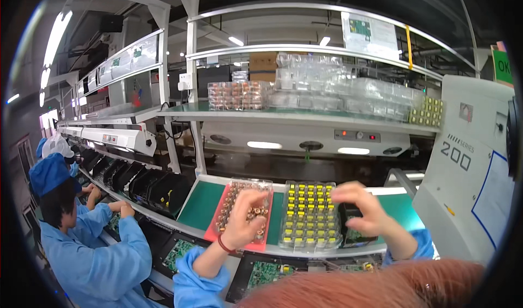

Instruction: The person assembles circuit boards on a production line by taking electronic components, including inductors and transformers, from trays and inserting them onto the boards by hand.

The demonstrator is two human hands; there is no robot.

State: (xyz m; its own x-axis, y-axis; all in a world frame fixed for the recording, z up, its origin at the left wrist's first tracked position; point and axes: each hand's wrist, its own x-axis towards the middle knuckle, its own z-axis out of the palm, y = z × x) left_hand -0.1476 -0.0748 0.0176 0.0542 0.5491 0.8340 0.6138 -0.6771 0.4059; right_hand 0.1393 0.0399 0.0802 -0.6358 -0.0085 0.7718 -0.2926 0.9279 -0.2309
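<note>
1. Head view, hidden parts first: hair fills the lower edge and cuts off my right forearm. The circuit boards point(265, 272) below the desk point(202, 204) edge are partly covered by my arms, and blur keeps me from making out the small parts in either hand.
2. My left hand point(242, 223) sits over the copper tray point(239, 212), fingers point(256, 199) bunched narrowly on small copper-coloured pieces; I cannot tell how many it pinches. The hand hides the tray's middle.
3. My right hand point(365, 204) hovers at the right edge of the yellow tray point(309, 215), fingers curled in close together over a dark holder point(354, 226). Whether they grip anything I cannot tell.
4. Both trays lie side by side on the green desk, just apart, long axes running away from me toward the shelf, the copper one on a red mat, leaning slightly left.
5. At the left, a co-worker point(81, 248) in a blue coat and cap bends over the line; that person's hands are partly hidden.
</note>
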